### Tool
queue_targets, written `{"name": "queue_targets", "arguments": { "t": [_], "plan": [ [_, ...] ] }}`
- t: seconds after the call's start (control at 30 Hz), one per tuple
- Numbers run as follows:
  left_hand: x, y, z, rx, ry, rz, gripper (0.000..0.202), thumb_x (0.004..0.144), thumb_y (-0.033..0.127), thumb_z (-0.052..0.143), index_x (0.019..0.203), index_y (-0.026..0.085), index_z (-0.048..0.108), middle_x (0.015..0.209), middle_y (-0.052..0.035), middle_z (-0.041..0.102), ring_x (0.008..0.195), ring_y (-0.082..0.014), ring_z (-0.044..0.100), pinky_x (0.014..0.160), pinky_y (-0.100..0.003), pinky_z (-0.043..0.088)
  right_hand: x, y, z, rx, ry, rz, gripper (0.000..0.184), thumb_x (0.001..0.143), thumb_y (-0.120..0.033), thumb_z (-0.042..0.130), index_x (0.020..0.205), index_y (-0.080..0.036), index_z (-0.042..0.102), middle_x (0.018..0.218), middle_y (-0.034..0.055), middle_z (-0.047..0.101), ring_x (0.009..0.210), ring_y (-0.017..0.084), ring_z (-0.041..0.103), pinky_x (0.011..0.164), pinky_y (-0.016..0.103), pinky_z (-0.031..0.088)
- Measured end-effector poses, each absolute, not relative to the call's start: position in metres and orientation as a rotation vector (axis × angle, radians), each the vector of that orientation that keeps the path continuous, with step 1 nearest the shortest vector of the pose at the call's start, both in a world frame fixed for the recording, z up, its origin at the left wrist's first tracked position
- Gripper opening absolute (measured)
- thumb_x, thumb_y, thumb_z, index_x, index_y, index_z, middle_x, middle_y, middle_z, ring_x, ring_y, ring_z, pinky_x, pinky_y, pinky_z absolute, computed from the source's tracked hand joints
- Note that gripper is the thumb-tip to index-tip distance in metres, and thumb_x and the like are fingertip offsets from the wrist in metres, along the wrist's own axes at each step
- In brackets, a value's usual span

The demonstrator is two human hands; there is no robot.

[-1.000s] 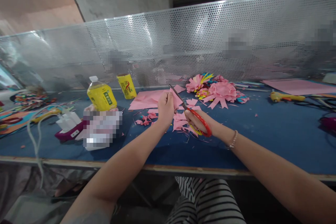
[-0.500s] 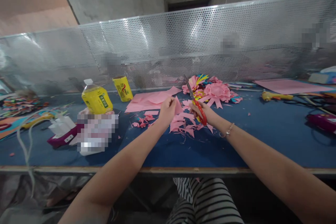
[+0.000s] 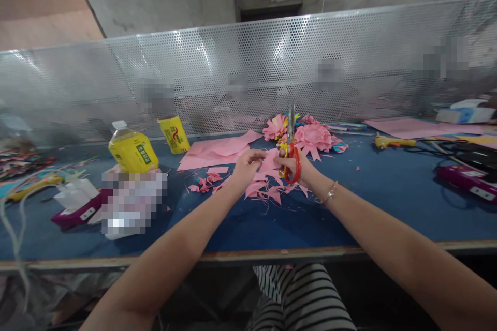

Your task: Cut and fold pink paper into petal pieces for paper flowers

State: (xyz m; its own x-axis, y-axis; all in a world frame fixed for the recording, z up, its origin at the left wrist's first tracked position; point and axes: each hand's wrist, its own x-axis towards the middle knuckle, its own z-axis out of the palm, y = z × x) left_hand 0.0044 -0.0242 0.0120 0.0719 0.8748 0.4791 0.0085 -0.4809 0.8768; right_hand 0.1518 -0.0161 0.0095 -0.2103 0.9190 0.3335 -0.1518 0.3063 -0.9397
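Note:
My left hand [image 3: 247, 167] is closed on the left side of a small piece of pink paper [image 3: 268, 161]. In my right hand [image 3: 297, 164] is a pair of scissors [image 3: 292, 163] with red and yellow handles, its blades together and pointing up and away from me. The right fingertips also reach the paper's right edge. Beneath both hands lie pink paper scraps [image 3: 274, 194]. Just beyond the scissors is a heap of pink paper flowers [image 3: 314, 137] with yellow and blue bits. Larger pink sheets [image 3: 217, 151] lie behind my left hand.
On the left stand a yellow-labelled bottle [image 3: 134, 150], a cut yellow container [image 3: 173, 134] and a purple power strip [image 3: 77, 212]. A yellow glue gun [image 3: 394, 142] and another purple strip [image 3: 466, 181] lie right. A perforated metal screen [image 3: 205, 77] borders the blue table [image 3: 233, 235].
The scissors have swung from slanting left to nearly upright, and my right fingers have come to the paper. The paper now lies flatter between both hands. The view has shifted slightly right.

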Motion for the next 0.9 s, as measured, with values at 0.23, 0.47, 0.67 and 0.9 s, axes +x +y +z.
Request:
{"name": "queue_targets", "arguments": {
  "t": [0.23, 0.47, 0.67, 0.9],
  "plan": [
    [0.006, -0.033, 0.019, 1.445, 1.009, 1.149, 0.016, 0.064, 0.026, 0.059, 0.061, 0.014, 0.048, 0.053, 0.0030, 0.050, 0.046, -0.0084, 0.052, 0.048, -0.025, 0.046, 0.158, -0.007, 0.004, -0.789, -1.529, 0.980, 0.032, 0.057, -0.036, 0.064, 0.064, -0.019, 0.037, 0.053, -0.0064, 0.042, 0.043, 0.007, 0.041, 0.041, 0.022, 0.036],
    [0.000, -0.026, 0.022, 1.445, 1.058, 1.356, 0.013, 0.072, 0.025, 0.049, 0.067, 0.016, 0.040, 0.055, 0.0023, 0.056, 0.038, -0.0069, 0.050, 0.041, -0.022, 0.043, 0.154, -0.011, 0.007, -0.900, -1.560, 0.856, 0.032, 0.063, -0.043, 0.057, 0.065, -0.021, 0.035, 0.052, -0.0071, 0.034, 0.044, 0.006, 0.034, 0.043, 0.021, 0.032],
    [-0.007, -0.020, 0.020, 1.448, 0.971, 1.588, 0.009, 0.073, 0.023, 0.041, 0.066, 0.017, 0.037, 0.049, 0.0053, 0.050, 0.035, -0.0056, 0.043, 0.038, -0.019, 0.037, 0.154, -0.015, 0.001, -1.006, -1.759, 0.805, 0.030, 0.065, -0.045, 0.055, 0.066, -0.019, 0.041, 0.060, -0.0046, 0.040, 0.057, 0.008, 0.037, 0.055, 0.023, 0.034],
    [-0.007, -0.027, 0.023, 1.499, 0.926, 1.736, 0.014, 0.076, 0.022, 0.037, 0.064, 0.019, 0.031, 0.044, 0.0085, 0.036, 0.034, -0.0039, 0.035, 0.036, -0.016, 0.028, 0.153, -0.014, -0.005, -1.022, -1.886, 0.898, 0.035, 0.065, -0.051, 0.051, 0.070, -0.017, 0.044, 0.054, -0.0062, 0.038, 0.049, 0.006, 0.036, 0.048, 0.022, 0.031]
  ]
}}
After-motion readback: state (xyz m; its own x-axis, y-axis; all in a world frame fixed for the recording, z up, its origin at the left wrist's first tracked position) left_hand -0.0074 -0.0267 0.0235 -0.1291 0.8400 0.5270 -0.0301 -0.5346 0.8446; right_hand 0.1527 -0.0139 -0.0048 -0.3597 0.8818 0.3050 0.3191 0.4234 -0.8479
